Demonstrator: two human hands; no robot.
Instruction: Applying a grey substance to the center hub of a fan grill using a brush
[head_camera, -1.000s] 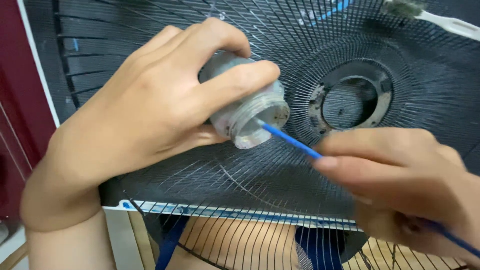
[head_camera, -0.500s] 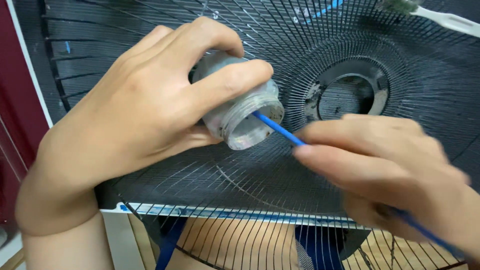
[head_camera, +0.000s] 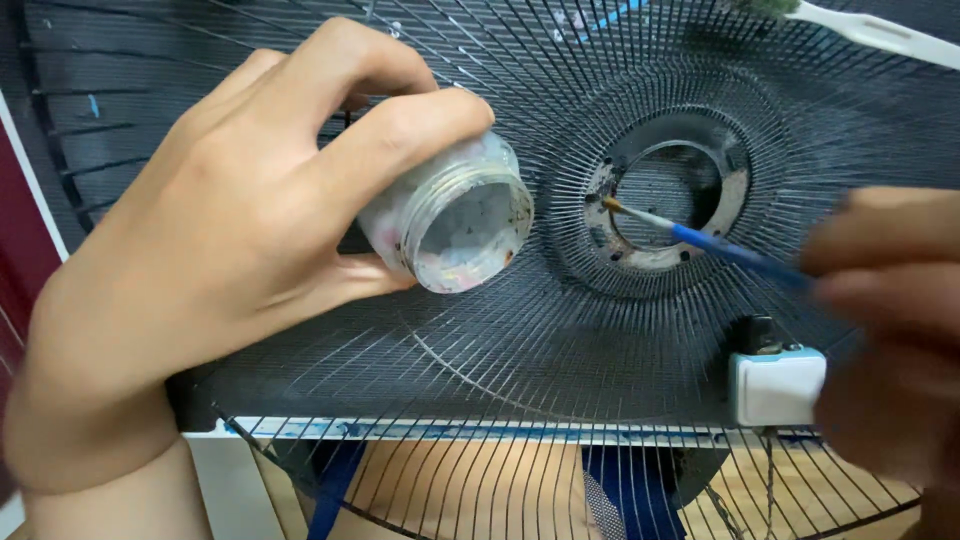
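My left hand (head_camera: 240, 220) grips a small clear jar (head_camera: 455, 220) tilted on its side, its open mouth facing right and its inside smeared with paint. My right hand (head_camera: 885, 320), blurred at the right edge, holds a thin blue-handled paintbrush (head_camera: 700, 240). The brush tip touches the rusty ring (head_camera: 665, 200) at the centre of a black wire fan grille (head_camera: 560, 340) lying under both hands.
A white clip or box (head_camera: 775, 385) sits on the grille's lower right. A white-handled brush (head_camera: 870, 30) lies at the top right. A second wire grille (head_camera: 480, 490) and wooden floor show below. A dark red surface (head_camera: 20, 240) stands at left.
The brush has come out of the jar's mouth and moved right to the grille's centre ring. My right hand shifted right with it. The jar stays in my left hand.
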